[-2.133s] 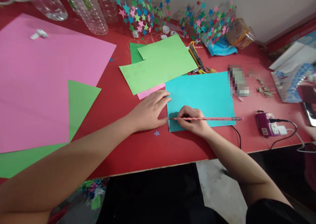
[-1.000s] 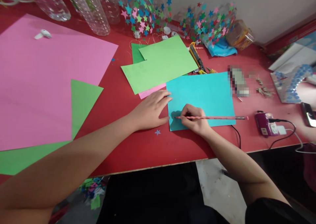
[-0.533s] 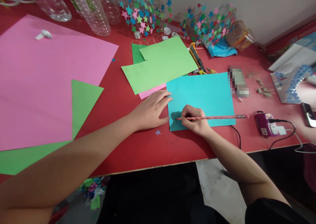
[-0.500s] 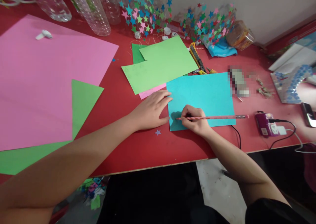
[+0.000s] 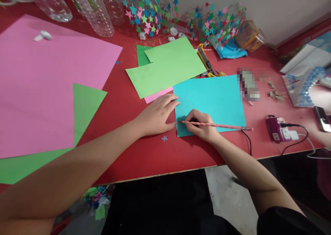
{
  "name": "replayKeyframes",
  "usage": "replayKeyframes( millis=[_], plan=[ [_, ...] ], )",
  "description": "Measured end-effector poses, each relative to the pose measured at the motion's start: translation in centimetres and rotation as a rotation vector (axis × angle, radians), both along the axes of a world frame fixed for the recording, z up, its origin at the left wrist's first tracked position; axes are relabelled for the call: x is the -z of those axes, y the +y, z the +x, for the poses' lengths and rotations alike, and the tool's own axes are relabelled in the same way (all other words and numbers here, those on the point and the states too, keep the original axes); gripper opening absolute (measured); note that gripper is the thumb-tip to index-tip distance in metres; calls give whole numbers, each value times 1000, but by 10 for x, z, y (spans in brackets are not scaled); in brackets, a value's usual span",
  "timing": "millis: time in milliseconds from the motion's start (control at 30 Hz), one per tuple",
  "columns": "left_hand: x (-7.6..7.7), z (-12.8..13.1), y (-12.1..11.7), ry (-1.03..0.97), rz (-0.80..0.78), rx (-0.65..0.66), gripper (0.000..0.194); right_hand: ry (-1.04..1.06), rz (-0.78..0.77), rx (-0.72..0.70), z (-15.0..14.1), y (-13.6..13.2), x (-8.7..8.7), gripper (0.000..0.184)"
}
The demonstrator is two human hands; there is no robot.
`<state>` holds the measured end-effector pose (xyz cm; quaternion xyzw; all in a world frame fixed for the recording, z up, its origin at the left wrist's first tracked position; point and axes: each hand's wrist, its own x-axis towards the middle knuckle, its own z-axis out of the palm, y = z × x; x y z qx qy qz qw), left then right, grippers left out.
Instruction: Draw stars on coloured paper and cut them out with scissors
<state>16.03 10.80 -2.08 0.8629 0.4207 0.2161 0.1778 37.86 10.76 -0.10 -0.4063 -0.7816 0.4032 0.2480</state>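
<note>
A turquoise sheet of paper (image 5: 214,97) lies on the red table (image 5: 144,152) near its front edge. My right hand (image 5: 200,126) is closed round a pink pencil (image 5: 222,126), whose tip touches the sheet's near left corner. My left hand (image 5: 157,116) lies flat with fingers stretched out, pressing on the sheet's left edge. A small cut-out star (image 5: 164,138) rests on the table just below my left hand.
Light green sheets (image 5: 165,67) and a pink strip (image 5: 157,95) lie behind the turquoise one. A big pink sheet (image 5: 46,86) over green paper (image 5: 85,107) fills the left. Star-covered bottles (image 5: 147,10), a yellow cutter (image 5: 204,59) and a purple plugged-in device (image 5: 278,131) stand around.
The pencil tip has slid a little left toward the sheet's corner and its far end has dipped lower. My left hand has stayed put.
</note>
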Motion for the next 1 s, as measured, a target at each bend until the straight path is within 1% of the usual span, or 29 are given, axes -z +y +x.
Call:
replayKeyframes(
  millis=[233,400,733,1000],
  plan=[
    [1,-1,0,-10,-6,3,55,-34,-8,6,-3,-1,-2,11],
    [1,-1,0,5,3,0,55,-21,-3,22,-2,-2,-2,9],
    [0,-2,0,4,-9,9,55,-44,48,129,-3,-3,1,10],
    [-1,0,0,13,-12,3,56,-25,30,140,2,-2,3,9]
  ],
)
